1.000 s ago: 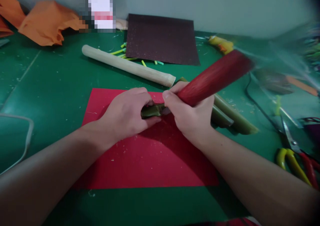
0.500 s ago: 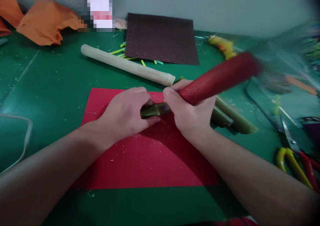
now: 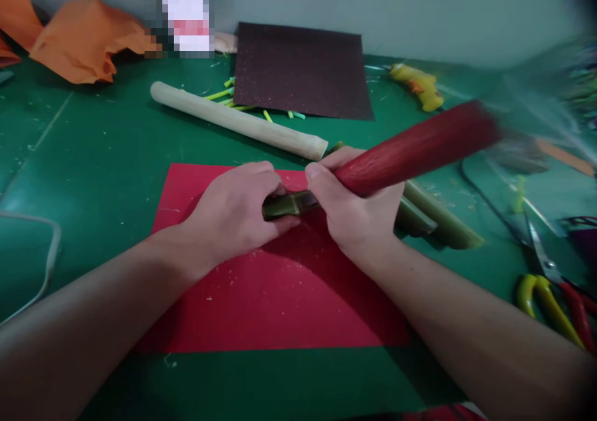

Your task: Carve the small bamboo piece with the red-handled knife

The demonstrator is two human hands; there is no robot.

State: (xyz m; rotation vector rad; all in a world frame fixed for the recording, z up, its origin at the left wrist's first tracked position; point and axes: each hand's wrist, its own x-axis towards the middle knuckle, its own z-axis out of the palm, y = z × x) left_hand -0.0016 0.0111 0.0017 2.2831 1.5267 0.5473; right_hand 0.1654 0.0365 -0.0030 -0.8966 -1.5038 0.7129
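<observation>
My left hand is closed around a short piece of green bamboo, held low over a red sheet. My right hand grips a tool with a thick red handle, which slants up to the right. The tool's working end is at the bamboo, mostly hidden by my right fingers, so its kind is unclear. Small pale shavings are scattered on the red sheet. Pieces of split green bamboo lie just beyond my right wrist.
A peeled pale stick lies behind my hands. Farther back are a dark brown sheet over yellow-green sticks, a yellow glue gun and orange paper. Scissors with yellow and red handles lie at right, near clear plastic wrapping.
The red handle has swung slightly to the right, its far end blurred by motion. My right hand has shifted a little to the right; my left hand stays in place with the bamboo.
</observation>
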